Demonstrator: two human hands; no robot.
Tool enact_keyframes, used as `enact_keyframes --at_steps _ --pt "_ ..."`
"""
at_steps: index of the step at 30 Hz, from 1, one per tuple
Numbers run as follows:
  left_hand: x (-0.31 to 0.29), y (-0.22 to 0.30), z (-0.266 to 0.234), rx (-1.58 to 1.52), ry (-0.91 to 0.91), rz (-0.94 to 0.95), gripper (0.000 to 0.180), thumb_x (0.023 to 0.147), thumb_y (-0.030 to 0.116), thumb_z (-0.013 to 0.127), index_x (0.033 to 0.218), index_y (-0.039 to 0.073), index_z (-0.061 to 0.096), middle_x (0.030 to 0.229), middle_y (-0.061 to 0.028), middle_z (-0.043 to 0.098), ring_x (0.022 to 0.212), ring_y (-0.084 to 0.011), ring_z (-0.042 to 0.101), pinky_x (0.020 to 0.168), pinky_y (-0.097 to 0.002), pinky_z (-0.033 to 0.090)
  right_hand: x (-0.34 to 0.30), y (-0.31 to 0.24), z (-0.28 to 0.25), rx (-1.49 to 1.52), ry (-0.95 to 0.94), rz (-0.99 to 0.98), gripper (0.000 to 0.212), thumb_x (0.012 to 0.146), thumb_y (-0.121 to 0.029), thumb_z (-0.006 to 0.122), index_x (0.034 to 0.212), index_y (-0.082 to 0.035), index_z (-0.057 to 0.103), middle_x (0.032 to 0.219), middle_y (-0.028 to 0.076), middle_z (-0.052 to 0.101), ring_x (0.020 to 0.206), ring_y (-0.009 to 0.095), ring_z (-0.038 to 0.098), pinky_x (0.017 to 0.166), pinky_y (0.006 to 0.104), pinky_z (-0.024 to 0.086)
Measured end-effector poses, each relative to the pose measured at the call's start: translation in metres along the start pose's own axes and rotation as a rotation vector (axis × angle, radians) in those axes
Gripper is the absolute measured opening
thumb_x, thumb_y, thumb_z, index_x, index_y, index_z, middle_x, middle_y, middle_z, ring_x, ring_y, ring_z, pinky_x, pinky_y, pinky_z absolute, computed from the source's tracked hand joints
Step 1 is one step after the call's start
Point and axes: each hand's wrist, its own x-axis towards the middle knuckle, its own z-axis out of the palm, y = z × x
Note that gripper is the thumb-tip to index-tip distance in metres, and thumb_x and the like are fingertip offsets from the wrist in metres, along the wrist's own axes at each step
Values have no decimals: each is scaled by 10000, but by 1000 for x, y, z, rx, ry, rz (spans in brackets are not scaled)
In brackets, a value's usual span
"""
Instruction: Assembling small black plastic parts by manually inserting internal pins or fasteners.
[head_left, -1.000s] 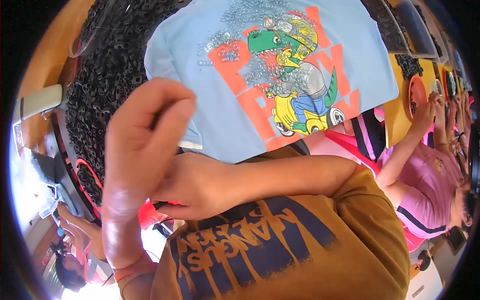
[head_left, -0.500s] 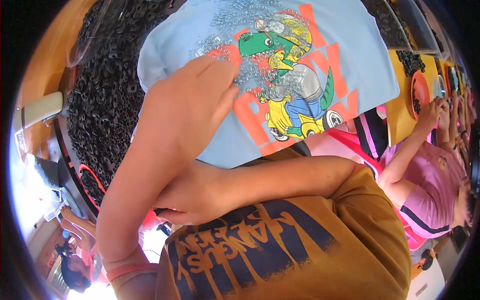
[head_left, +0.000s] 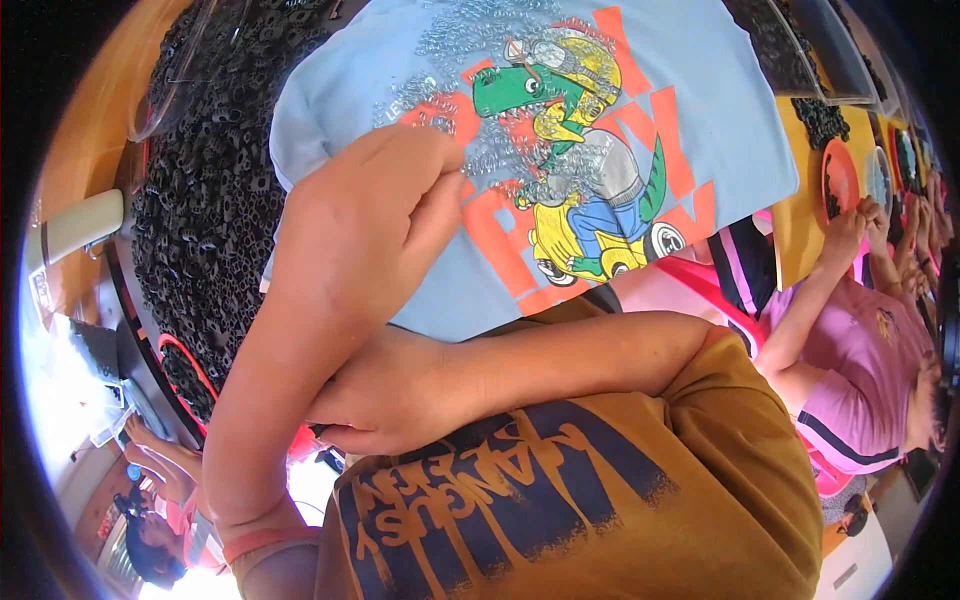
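Observation:
A light blue T-shirt (head_left: 720, 120) lies spread out, printed with a green dinosaur on a yellow scooter. Many small shiny silver pieces (head_left: 500, 150), looking like tiny springs, are scattered over the print. My left hand (head_left: 365, 215) rests at the edge of these pieces with its fingers curled together. Its fingertips are turned away, so whatever they pinch is hidden. Closer to my body, my right hand (head_left: 400, 390) is tucked below my left forearm, fingers bent. A bit of something dark shows at its fingertips, too small to name.
A large heap of small black plastic pieces with holes (head_left: 205, 200) spreads along the left. Beside it are a red-rimmed container (head_left: 175, 350) and a pale handle-like bar (head_left: 80, 228). On the right, a person in pink (head_left: 850, 350) works at a yellow table (head_left: 795, 215) holding a red bowl (head_left: 838, 175).
My left hand has shifted slightly downward and to the left, with its fingers still curled. My right hand stays about where it was. The shirt has moved slightly left.

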Motion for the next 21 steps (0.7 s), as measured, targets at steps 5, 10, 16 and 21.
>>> enact_keyframes --at_steps 5,10,16,21 --pt "-9 9 -13 -233 -12 -210 101 818 0 631 912 37 630 715 -47 571 581 -135 546 536 -277 431 3 -2 -2 58 -14 10 192 772 -206 615 807 -18 629 808 174 642 790 388 634 712 499 504" --pt "-26 17 -42 -607 -7 -474 54 843 -8 600 893 4 616 718 41 508 641 -14 423 557 -192 340 5 -7 -9 114 -50 93 177 787 -220 621 808 -44 617 804 154 641 779 381 628 704 495 496" --pt "-74 15 -79 -570 99 -643 122 804 84 582 870 -18 585 818 -33 536 754 -97 473 696 -231 357 13 -11 -17 169 22 185 188 815 -222 674 915 -67 642 816 115 636 765 335 614 681 426 475" --pt "-129 11 -100 -617 202 -654 81 809 -23 567 873 -25 615 769 5 548 683 -37 465 584 -197 342 16 -11 -20 105 26 134 247 756 35 740 987 5 658 925 93 663 747 201 632 643 280 488"
